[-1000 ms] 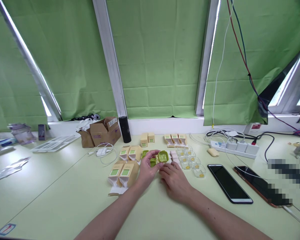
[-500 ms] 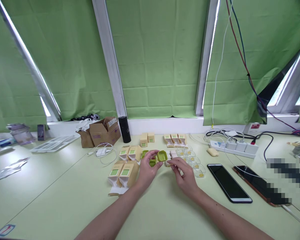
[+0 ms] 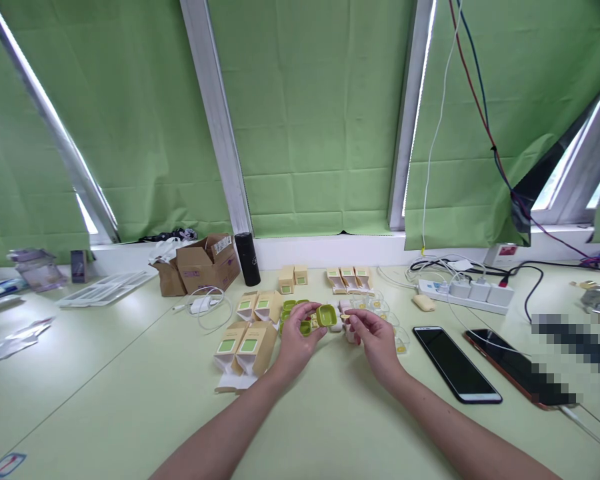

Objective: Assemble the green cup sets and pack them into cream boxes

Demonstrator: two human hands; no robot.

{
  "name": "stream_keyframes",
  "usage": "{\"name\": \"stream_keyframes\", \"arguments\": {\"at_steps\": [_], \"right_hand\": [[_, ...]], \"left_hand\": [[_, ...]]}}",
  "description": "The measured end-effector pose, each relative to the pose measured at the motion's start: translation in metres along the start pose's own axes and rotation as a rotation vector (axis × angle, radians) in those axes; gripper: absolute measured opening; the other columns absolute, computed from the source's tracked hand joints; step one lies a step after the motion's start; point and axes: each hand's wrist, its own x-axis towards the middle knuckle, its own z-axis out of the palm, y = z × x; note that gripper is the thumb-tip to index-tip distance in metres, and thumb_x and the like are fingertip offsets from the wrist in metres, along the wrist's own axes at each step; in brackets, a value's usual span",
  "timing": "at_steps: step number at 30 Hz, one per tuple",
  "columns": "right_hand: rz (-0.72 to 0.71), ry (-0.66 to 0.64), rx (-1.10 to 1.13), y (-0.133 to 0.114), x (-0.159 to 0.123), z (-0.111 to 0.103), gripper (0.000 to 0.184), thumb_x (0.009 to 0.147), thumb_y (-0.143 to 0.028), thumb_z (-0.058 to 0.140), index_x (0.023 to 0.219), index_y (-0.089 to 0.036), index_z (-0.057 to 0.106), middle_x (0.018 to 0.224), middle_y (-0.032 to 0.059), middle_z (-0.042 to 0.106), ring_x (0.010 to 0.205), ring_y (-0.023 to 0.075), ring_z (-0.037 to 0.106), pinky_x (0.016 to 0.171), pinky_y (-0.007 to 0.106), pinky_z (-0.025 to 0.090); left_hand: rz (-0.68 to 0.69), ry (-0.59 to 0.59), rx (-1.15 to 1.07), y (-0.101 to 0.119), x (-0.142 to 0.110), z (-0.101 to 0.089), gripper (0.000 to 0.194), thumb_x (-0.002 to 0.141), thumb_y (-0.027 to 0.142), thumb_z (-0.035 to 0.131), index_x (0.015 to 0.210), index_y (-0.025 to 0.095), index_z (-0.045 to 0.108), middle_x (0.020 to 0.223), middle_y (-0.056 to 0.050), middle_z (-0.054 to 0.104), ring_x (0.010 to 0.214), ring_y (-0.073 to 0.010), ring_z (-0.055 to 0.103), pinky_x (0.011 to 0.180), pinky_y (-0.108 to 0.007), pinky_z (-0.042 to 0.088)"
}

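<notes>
My left hand (image 3: 299,340) is closed on a small square green container (image 3: 327,315), its hollow side tilted toward me. Just right of it, my right hand (image 3: 379,341) pinches a tiny yellowish piece (image 3: 345,317), too small to name. Other green containers (image 3: 289,305) sit on the table behind my left fingers, partly hidden. Beyond my right hand are several clear plastic cups (image 3: 401,341) with yellow spots, and small whitish pieces (image 3: 343,305). To the left of my left hand stand open beige cartons (image 3: 260,343) with green label squares.
More beige cartons (image 3: 349,279) stand farther back. On the right lie a black phone (image 3: 457,363), a second phone (image 3: 517,367) and a power strip (image 3: 500,307) with cables. A brown cardboard box (image 3: 207,270) and a black bottle (image 3: 248,259) stand at the back left.
My right hand has shifted slightly right, away from the green container, and the yellowish piece in its fingertips now shows. The left hand still holds the container, tilted a little differently.
</notes>
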Motion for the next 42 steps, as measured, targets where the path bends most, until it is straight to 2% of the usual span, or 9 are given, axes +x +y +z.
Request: {"name": "stream_keyframes", "arguments": {"at_steps": [4,9,14,17,22,30,36,42], "right_hand": [[0.085,0.010,0.084,-0.006,0.001,0.001,0.049,0.072,-0.064,0.085,0.072,-0.017,0.073,0.064,0.0016,0.064,0.051,0.0108,0.046,0.047,0.024,0.036],[0.162,0.018,0.171,-0.005,0.003,-0.001,0.049,0.070,-0.064,0.087,0.072,-0.018,0.071,0.062,0.0002,0.061,0.051,0.0120,0.048,0.045,0.024,0.035],[0.176,0.022,0.189,-0.004,0.004,-0.003,0.048,0.070,-0.063,0.087,0.072,-0.018,0.070,0.063,0.0002,0.062,0.049,0.0121,0.049,0.043,0.024,0.034],[0.138,0.022,0.162,-0.006,0.005,-0.003,0.047,0.070,-0.061,0.088,0.075,-0.018,0.072,0.064,0.0009,0.064,0.053,0.0131,0.053,0.045,0.024,0.038],[0.019,0.013,0.058,-0.004,0.004,-0.001,0.044,0.069,-0.053,0.090,0.093,-0.018,0.078,0.075,0.0045,0.073,0.061,0.0167,0.061,0.052,0.029,0.050],[-0.058,-0.005,0.040,-0.003,0.002,0.002,0.030,0.072,-0.040,0.087,0.092,-0.020,0.077,0.079,0.0028,0.072,0.057,0.0150,0.060,0.053,0.030,0.054],[-0.090,-0.018,-0.001,-0.002,-0.002,0.003,0.026,0.078,-0.039,0.085,0.094,-0.021,0.075,0.075,0.0002,0.067,0.057,0.0139,0.059,0.054,0.029,0.054],[-0.180,-0.077,-0.121,0.000,-0.006,0.000,0.019,0.089,-0.034,0.075,0.104,-0.023,0.076,0.091,0.0047,0.070,0.069,0.0167,0.064,0.059,0.030,0.056]], "left_hand": [[-0.003,-0.016,0.016,-0.001,0.000,0.000,0.042,0.075,0.017,0.082,0.116,0.023,0.074,0.124,-0.011,0.070,0.114,-0.0278,0.068,0.100,-0.042,0.051],[-0.002,-0.030,0.015,-0.002,-0.001,0.002,0.041,0.076,0.021,0.083,0.115,0.022,0.074,0.123,-0.012,0.070,0.113,-0.0282,0.068,0.098,-0.042,0.052],[-0.011,-0.030,-0.002,-0.005,-0.002,0.003,0.042,0.074,0.021,0.085,0.115,0.023,0.075,0.122,-0.011,0.071,0.111,-0.0279,0.068,0.098,-0.042,0.052],[-0.011,-0.031,-0.005,-0.005,-0.002,0.003,0.042,0.075,0.020,0.084,0.116,0.024,0.075,0.123,-0.010,0.071,0.113,-0.0280,0.067,0.100,-0.041,0.051],[-0.002,-0.044,0.007,-0.003,-0.002,0.004,0.041,0.077,0.020,0.082,0.118,0.023,0.074,0.125,-0.011,0.070,0.117,-0.0284,0.066,0.103,-0.042,0.051],[-0.005,-0.038,0.013,-0.002,-0.003,0.004,0.042,0.076,0.018,0.082,0.117,0.023,0.074,0.124,-0.010,0.070,0.114,-0.0276,0.066,0.103,-0.042,0.051],[0.005,-0.052,0.017,-0.002,-0.003,0.004,0.041,0.077,0.020,0.081,0.117,0.022,0.072,0.125,-0.011,0.067,0.116,-0.0280,0.065,0.105,-0.044,0.050],[0.040,-0.076,0.055,0.001,-0.004,0.004,0.042,0.078,0.020,0.080,0.118,0.022,0.072,0.125,-0.011,0.064,0.116,-0.0278,0.064,0.104,-0.045,0.051]]}}
